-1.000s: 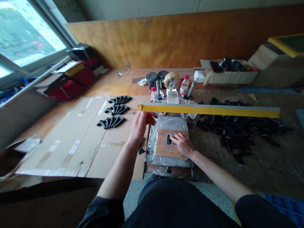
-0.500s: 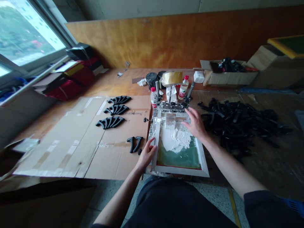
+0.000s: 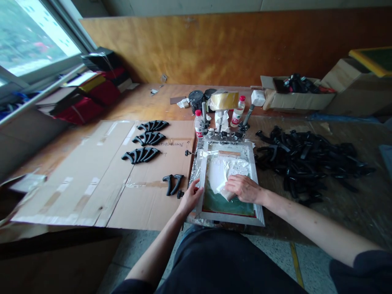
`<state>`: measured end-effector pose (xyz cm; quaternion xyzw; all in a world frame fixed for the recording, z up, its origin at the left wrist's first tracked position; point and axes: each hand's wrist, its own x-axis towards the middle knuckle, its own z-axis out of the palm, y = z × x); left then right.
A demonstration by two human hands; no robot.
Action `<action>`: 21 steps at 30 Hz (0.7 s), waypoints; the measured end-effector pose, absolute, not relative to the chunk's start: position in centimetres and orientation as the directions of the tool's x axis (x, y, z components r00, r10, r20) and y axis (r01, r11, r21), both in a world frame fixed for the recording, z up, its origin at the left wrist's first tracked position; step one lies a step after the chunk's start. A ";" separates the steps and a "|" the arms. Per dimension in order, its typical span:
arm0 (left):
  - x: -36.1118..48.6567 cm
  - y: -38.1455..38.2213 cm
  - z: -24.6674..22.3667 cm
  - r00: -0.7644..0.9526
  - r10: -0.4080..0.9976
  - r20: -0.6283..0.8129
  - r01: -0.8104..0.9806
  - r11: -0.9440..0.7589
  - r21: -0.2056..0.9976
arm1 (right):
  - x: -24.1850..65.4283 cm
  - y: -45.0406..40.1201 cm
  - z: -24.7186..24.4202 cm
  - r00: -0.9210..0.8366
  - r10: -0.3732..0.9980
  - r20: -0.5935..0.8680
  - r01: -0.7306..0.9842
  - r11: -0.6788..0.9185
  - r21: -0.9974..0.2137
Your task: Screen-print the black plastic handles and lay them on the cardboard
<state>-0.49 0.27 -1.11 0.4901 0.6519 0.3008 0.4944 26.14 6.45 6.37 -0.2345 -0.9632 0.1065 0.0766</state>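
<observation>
Worktop of scuffed plywood (image 3: 134,104) carries a cardboard sheet (image 3: 147,208) along its left side, with black moulded parts (image 3: 141,155) laid on it, and a heap of the same parts (image 3: 309,163) toward the right edge. At the far right corner, an open cardboard box (image 3: 295,101) holds more black parts. Near the far edge stand a black tub (image 3: 196,101), contents hidden, and a red-capped plastic bottle (image 3: 199,124). At the near edge, a hinged screen frame (image 3: 229,219) lies flat. The left hand (image 3: 191,198), open, steadies its rail; the right hand (image 3: 245,188) clasps a crumpled white wad (image 3: 225,190) against the white-smeared green mesh (image 3: 228,206). Firm, even palm pressure suits this.
</observation>
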 end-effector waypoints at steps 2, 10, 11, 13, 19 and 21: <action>-0.5 0.2 -1.0 -0.030 0.936 -0.349 0.330 0.339 0.881 | 26.0 7.1 6.7 -0.865 0.494 0.091 0.449 0.842 -0.299; -0.4 0.1 -0.5 -0.028 0.926 -0.377 0.271 0.370 0.889 | 24.9 4.9 4.7 -0.800 0.532 0.276 0.494 0.846 -0.200; -0.4 0.1 -0.5 -0.034 0.924 -0.381 0.275 0.375 0.885 | 25.0 4.8 4.9 -0.806 0.531 0.260 0.486 0.846 -0.221; -0.4 0.2 -0.2 -0.035 0.920 -0.390 0.279 0.383 0.881 | 24.7 5.5 5.6 -0.780 0.581 0.231 0.517 0.807 -0.285; -0.9 0.3 4.2 0.045 0.933 -0.358 0.148 0.348 0.926 | 24.0 13.0 9.5 -0.462 0.840 0.286 0.751 0.541 -0.378; -0.9 0.5 6.8 0.044 0.940 -0.337 0.063 0.334 0.941 | 26.7 15.1 10.6 -0.329 0.893 0.307 0.785 0.440 -0.437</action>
